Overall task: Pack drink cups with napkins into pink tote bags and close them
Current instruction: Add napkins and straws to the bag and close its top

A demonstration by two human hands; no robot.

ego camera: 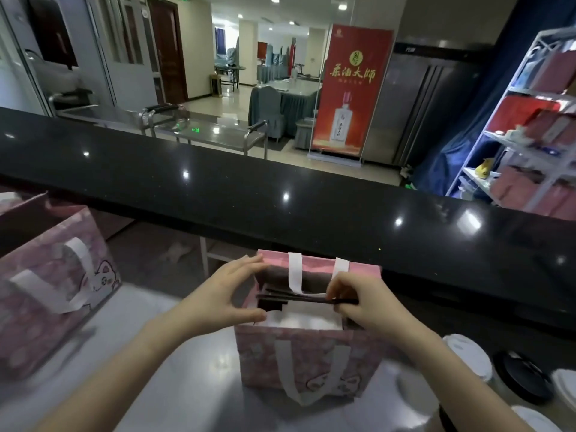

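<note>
A pink tote bag [311, 360] with white handles and a cat print stands open on the counter in front of me. Something white [308, 318], perhaps a napkin or cup lid, shows inside it. My left hand [224, 297] is at the bag's left rim, thumb and fingers spread in a C around the edge. My right hand [358, 299] pinches thin dark sticks [299, 298], perhaps straws, which lie across the bag's mouth.
A second pink tote bag [53, 275] lies at the left. Drink cups with white lids [467, 357] and a black lid [523, 380] stand at the right. A raised black countertop [280, 194] runs across behind the bag. Shelves stand at far right.
</note>
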